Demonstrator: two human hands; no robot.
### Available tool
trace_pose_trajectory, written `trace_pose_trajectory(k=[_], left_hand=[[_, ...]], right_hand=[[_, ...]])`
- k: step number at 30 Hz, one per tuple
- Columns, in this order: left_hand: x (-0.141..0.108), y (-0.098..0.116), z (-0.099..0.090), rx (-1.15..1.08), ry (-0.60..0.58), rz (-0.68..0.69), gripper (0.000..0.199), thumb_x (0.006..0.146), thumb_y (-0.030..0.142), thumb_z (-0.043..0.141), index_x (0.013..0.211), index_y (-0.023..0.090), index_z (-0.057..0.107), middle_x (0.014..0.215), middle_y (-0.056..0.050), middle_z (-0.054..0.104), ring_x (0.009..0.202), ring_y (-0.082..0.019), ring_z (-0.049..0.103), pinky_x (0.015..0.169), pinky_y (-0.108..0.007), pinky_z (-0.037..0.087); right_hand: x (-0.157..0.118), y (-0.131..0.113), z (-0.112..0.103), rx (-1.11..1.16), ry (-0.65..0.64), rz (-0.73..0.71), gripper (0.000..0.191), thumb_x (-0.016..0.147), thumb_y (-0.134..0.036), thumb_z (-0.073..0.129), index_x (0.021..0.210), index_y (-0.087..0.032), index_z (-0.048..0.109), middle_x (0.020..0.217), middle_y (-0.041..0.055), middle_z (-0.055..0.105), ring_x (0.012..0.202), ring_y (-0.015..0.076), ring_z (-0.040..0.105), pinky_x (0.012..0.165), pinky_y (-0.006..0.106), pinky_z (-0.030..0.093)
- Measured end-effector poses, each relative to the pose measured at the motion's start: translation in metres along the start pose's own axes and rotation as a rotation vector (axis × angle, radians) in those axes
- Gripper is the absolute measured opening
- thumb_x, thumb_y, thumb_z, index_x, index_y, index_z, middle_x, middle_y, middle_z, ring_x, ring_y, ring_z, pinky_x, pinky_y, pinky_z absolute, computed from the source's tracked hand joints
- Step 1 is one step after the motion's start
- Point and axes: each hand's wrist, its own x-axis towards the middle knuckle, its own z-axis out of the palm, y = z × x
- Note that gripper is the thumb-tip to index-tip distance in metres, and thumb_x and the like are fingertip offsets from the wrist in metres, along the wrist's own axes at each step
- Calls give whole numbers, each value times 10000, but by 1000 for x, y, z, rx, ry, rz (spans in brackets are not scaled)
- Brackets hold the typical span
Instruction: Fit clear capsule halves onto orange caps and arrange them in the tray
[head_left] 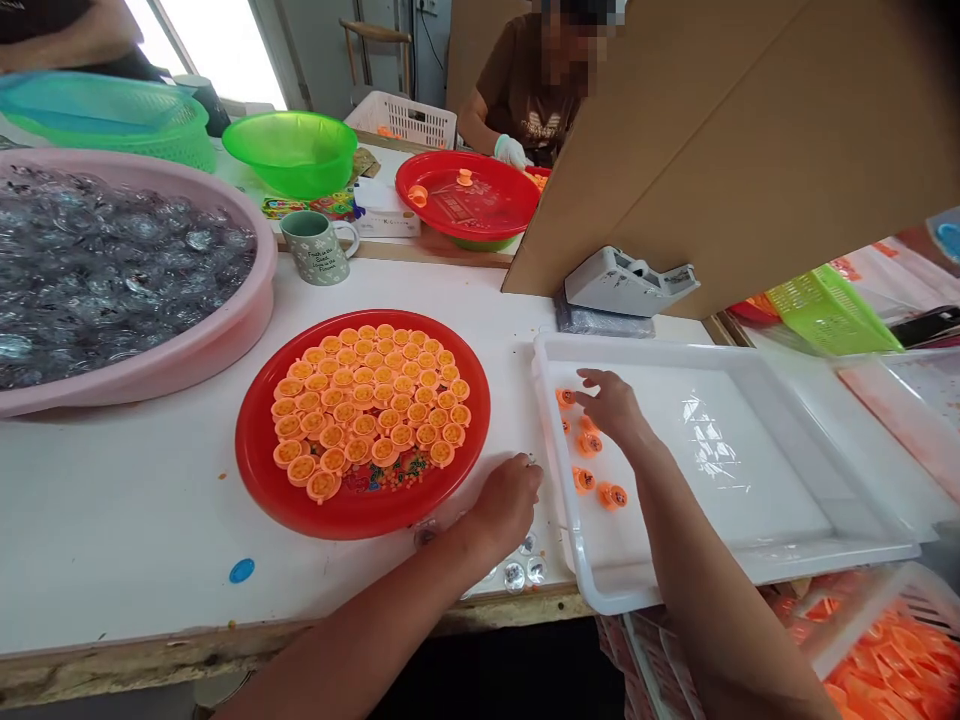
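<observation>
1. White tray (765,450): it lies at the right, long and mostly bare. Good handling here likely means working over its left end with the forearm raised clear of the near wall.
2. Red plate (251,440): it sits left of the tray, loaded with orange pieces (364,395) packed close together. Keeping the left forearm off its near rim should leave them undisturbed.
3. Right hand (611,405): above the tray's left end, fingers bent and partly spread. Whether it grips or touches a piece, I cannot tell. A light, straight-down fingertip approach seems best.
4. Left hand (510,500): between plate and tray, fingers curled inward; what it holds, if anything, is hidden.
5. Loose orange cups (613,496): a few lie in the tray along its left side. Leaving space around each avoids knocking neighbours.
6. Clear discs (514,576): near the table edge below the left hand, so a careless wrist could sweep them off.
</observation>
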Motion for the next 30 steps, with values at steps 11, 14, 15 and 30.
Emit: trace_pose_trajectory(k=[11, 14, 15, 30], left_hand=[[-16, 14, -56, 112, 104, -45, 160, 796, 138, 535, 645, 193, 540, 656, 10, 569, 629, -142, 515, 609, -260, 398], [-31, -2, -99, 174, 286, -86, 137, 806, 178, 529, 677, 194, 569, 724, -3, 620, 692, -157, 555, 662, -276, 425], [-36, -11, -112, 207, 357, -108, 128, 795, 195, 549, 671, 195, 578, 722, -1, 629, 691, -160, 565, 663, -279, 431], [-95, -39, -95, 283, 272, 105, 230, 867, 98, 497, 735, 189, 661, 794, -29, 610, 778, -168, 587, 722, -292, 481]], right_hand=[[-214, -11, 41, -599, -335, -647, 342, 704, 80, 449, 889, -142, 633, 862, 102, 610, 763, 230, 568, 651, 335, 481], [-222, -2, 71, -906, -303, -681, 277, 715, 56, 497, 856, -113, 665, 855, 144, 607, 777, 291, 561, 627, 399, 485], [-220, -1, 76, -957, -305, -675, 271, 713, 62, 498, 830, -116, 666, 849, 145, 606, 768, 294, 561, 608, 399, 482], [-202, -17, 76, -645, -314, -455, 360, 678, 143, 433, 795, -162, 585, 822, 96, 611, 751, 248, 569, 648, 341, 449]])
